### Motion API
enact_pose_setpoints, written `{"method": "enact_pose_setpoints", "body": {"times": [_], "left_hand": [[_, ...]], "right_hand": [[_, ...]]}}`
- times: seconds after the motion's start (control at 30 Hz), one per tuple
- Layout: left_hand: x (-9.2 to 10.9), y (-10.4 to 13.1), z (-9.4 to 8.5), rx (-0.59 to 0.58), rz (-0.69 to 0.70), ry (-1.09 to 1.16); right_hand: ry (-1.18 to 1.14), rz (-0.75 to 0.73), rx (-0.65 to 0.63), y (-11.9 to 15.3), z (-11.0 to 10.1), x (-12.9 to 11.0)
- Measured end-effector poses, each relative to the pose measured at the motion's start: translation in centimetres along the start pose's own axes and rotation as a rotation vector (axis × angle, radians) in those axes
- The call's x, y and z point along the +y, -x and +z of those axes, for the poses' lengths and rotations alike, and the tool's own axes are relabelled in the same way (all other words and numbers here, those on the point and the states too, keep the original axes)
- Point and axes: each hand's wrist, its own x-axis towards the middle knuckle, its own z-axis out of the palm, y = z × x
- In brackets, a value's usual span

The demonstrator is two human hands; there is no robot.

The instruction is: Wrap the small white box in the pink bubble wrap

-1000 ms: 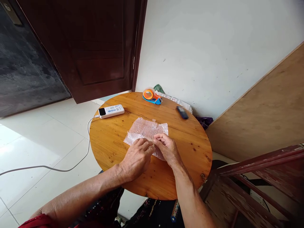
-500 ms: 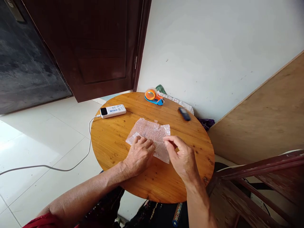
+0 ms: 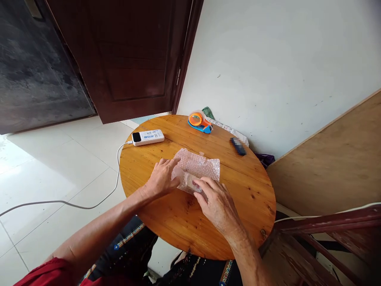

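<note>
A sheet of bubble wrap [image 3: 198, 163] lies on the round wooden table, its near edge folded up over a small box-like item [image 3: 193, 183] that shows faintly through the plastic. My left hand [image 3: 162, 176] is at the left end of the wrap, thumb and fingers spread apart. On the right side, my right hand [image 3: 216, 198] has its thumb and fingers around the right end of the wrapped item.
On the round table [image 3: 149, 167] a white device [image 3: 148, 137] with a cable sits back left. An orange and blue tape dispenser [image 3: 200, 122] stands at the back, and a dark blurred object [image 3: 238, 146] lies back right. Behind is a white wall.
The near part of the wrap is now folded up around the item. My left hand has moved left and spread its fingers; my right hand has come down onto the wrap. The view has shifted slightly.
</note>
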Motion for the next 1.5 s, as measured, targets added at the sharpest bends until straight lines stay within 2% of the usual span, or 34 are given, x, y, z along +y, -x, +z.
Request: {"method": "enact_pose_setpoints", "body": {"times": [0.13,0.27,0.37,0.5,0.63,0.8,0.97,1.1,1.23,1.4,1.5], "left_hand": [[-1.0,-1.7,-0.2,-0.186,-0.044,0.091],[-1.2,-2.6,0.0,-0.215,-0.068,-0.007],[-1.3,-3.4,-0.2,-0.237,0.032,-0.063],[-1.1,-4.5,-0.9,-0.409,0.208,-0.022],[-1.0,-4.6,-1.4,-0.386,0.232,0.013],[-0.9,-3.8,-2.2,-0.445,0.092,0.089],[-1.1,-3.7,-2.0,-0.334,-0.025,0.049],[-1.9,-3.2,-1.3,-0.294,-0.054,-0.045],[-2.4,-2.4,-1.7,-0.224,-0.12,-0.124],[-2.1,-2.3,-2.9,-0.328,-0.288,-0.115],[-2.1,-2.9,-3.1,-0.353,-0.335,-0.103]], "right_hand": [[0.078,-0.034,-0.082,-0.8,-0.4,0.0],[0.124,-0.058,-0.132,-1.4,-0.5,0.1],[0.147,-0.07,-0.17,-1.6,-0.7,0.2],[0.15,-0.069,-0.218,-2.0,-1.0,0.3],[0.121,-0.078,-0.226,-2.3,-1.2,0.4],[0.109,-0.117,-0.195,-2.3,-1.1,0.7],[0.114,-0.122,-0.2,-2.4,-1.0,0.9],[0.119,-0.14,-0.198,-2.8,-1.0,0.9],[0.147,-0.153,-0.22,-3.1,-1.1,0.8],[0.18,-0.167,-0.228,-3.5,-1.4,0.3],[0.202,-0.167,-0.258,-3.7,-1.9,-0.1]]}}
